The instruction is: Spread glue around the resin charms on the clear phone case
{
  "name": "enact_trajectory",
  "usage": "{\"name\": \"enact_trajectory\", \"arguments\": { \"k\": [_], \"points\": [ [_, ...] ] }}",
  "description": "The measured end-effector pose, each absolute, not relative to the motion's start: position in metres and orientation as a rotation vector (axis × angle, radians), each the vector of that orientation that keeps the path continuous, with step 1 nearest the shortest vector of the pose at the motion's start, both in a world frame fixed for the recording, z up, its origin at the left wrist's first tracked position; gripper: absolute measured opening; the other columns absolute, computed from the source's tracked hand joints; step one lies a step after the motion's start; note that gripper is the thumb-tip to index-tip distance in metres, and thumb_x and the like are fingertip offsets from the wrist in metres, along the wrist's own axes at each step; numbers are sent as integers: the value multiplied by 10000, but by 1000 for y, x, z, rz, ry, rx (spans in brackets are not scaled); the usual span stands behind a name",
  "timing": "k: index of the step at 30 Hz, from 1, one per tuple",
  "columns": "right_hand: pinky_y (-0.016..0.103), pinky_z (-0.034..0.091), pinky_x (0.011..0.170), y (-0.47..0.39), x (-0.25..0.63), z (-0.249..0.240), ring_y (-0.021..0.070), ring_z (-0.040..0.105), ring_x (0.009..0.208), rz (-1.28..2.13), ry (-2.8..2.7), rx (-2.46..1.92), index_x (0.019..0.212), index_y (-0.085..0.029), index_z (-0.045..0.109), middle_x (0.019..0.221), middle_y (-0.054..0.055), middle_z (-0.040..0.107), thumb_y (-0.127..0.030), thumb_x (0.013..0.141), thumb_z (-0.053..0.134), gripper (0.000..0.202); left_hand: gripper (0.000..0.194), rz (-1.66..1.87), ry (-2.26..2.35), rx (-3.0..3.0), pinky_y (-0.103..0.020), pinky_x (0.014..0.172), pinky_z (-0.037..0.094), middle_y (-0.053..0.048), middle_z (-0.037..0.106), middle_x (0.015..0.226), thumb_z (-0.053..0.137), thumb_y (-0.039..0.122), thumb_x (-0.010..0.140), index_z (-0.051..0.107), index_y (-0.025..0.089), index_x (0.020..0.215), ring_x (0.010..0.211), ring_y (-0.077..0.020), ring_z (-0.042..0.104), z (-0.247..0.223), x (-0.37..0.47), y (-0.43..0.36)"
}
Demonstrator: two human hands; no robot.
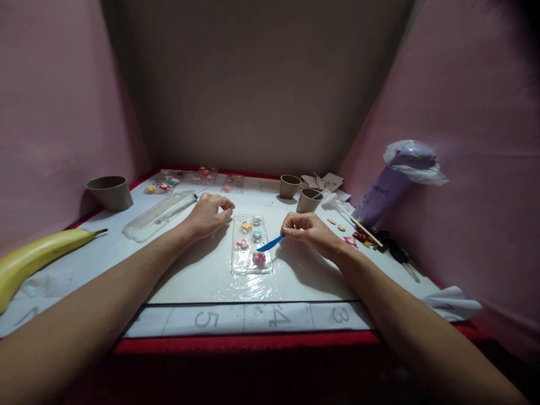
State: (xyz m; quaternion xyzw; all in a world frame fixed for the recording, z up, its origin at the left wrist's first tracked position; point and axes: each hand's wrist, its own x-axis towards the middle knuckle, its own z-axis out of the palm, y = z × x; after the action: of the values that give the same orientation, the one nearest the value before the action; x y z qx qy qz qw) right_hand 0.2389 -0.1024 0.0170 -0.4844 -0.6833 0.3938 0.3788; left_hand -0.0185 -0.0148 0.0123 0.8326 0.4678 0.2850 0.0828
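A clear phone case (237, 257) lies flat on the white board, with several small charms stuck across it. Between the thumb and fingers of my right hand (307, 230) is a small blue plastic knife (270, 244). Its blade tip is just above a pink charm (259, 258) near the case's lower end; I cannot tell whether they touch. A yellow charm (247, 226), a light-blue charm (257, 235) and a pink bow-like charm (242, 243) are farther up. My left hand (211, 214) rests left of the case, fingers loosely bent and apart, holding nothing visible.
Left are a syringe (179, 203) in a clear tray, a brown cup (110, 194) and a banana (42, 251). Decorated pieces (163, 184) lie behind. Two brown cups (290, 186), a wooden stick (358, 224), loose charms (350, 241) and a purple bag (382, 191) stand right.
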Motion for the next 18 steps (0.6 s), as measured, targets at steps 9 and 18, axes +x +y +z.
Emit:
{"name": "enact_trajectory", "arguments": {
  "k": [9,18],
  "points": [
    [259,338,596,-101,238,14,117,451,619,988,-1791,-1290,656,-163,616,644,-5,542,-353,704,650,199,237,846,1394,2487,-406,900,426,-65,714,960,501,269,786,712,198,868,1011,-276,540,12,-18,-15],
    [265,324,600,-99,241,15,118,450,607,991,-1751,-1308,640,-161,631,614,-5,548,-347,679,665,193,258,849,1393,2490,-405,897,430,-66,717,949,493,291,776,713,197,870,1012,-278,544,12,-18,-14]
  ]
}}
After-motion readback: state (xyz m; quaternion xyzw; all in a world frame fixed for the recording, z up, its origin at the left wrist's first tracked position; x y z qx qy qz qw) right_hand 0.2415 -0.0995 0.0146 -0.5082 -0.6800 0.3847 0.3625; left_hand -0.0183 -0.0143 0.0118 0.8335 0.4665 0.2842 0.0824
